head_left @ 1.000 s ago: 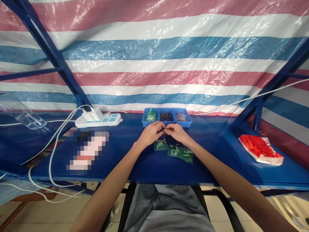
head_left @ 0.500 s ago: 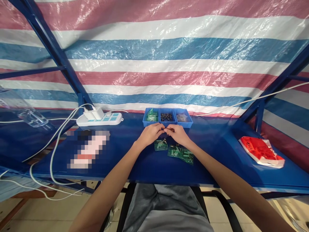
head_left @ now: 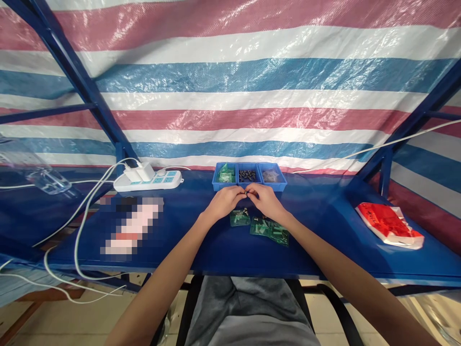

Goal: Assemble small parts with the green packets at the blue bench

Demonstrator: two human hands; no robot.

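My left hand (head_left: pixel 226 201) and my right hand (head_left: pixel 265 200) meet fingertip to fingertip over the blue table. Both are pinched closed around something small and dark between them, too tiny to name. Just beyond them stands a blue three-part bin (head_left: pixel 249 186). Its left part holds green packets (head_left: pixel 226 174), the middle one small dark parts (head_left: pixel 247 176), the right one pale clear pieces (head_left: pixel 270 176). Below my hands a green packet (head_left: pixel 239 217) lies with a small metallic part on it. Further green packets (head_left: pixel 268 229) overlap beside my right wrist.
A white power strip (head_left: pixel 147 180) with plugs and looping white cables stands at the back left. A clear bottle (head_left: pixel 48 179) is at the far left, near a blurred-out object (head_left: pixel 135 226). To the right lies a red and white package (head_left: pixel 389 225). Blue frame posts flank the table.
My hands stay together at nearly the same spot, with the fingertips shifted slightly around the small dark piece. The view has tilted a little; the packets and bin look unchanged.
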